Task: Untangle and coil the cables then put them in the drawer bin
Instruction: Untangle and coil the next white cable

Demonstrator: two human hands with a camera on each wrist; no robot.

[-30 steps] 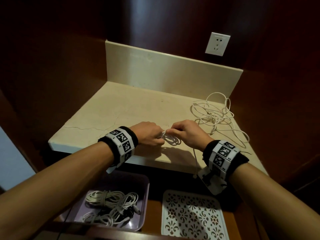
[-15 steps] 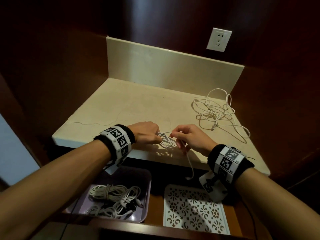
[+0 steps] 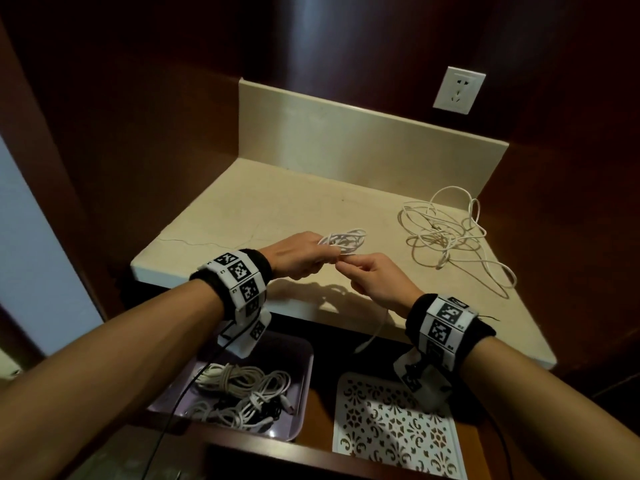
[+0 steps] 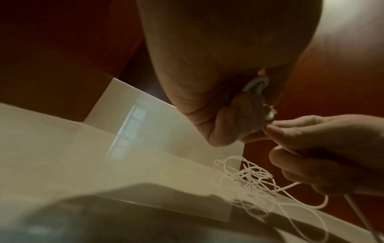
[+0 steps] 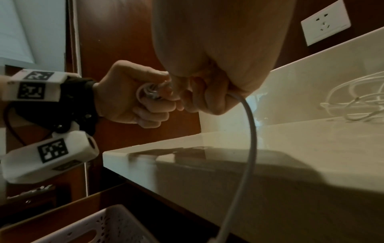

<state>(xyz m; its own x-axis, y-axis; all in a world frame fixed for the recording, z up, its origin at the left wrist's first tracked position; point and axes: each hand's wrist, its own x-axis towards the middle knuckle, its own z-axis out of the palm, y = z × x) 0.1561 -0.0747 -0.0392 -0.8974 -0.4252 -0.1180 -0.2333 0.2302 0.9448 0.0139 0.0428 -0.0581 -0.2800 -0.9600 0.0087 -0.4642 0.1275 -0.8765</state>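
One white cable coil (image 3: 343, 241) held above counter (image 3: 263, 209) front edge; left hand (image 3: 294, 258) clenched round coil, right hand (image 3: 375, 277) pinching its loose tail. One tangled white cable (image 3: 450, 237) on counter right. Two drawer bins: purple bin (image 3: 301, 386) holding coiled cables, white patterned bin (image 3: 391, 427).

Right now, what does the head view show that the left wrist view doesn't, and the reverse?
Only the head view shows the purple bin holding bundled cables, the white patterned basket and the wall socket. Only the left wrist view shows the cable bend tucked inside the left hand. Both show the right hand pinching that cable, and the tangled cable on the countertop.
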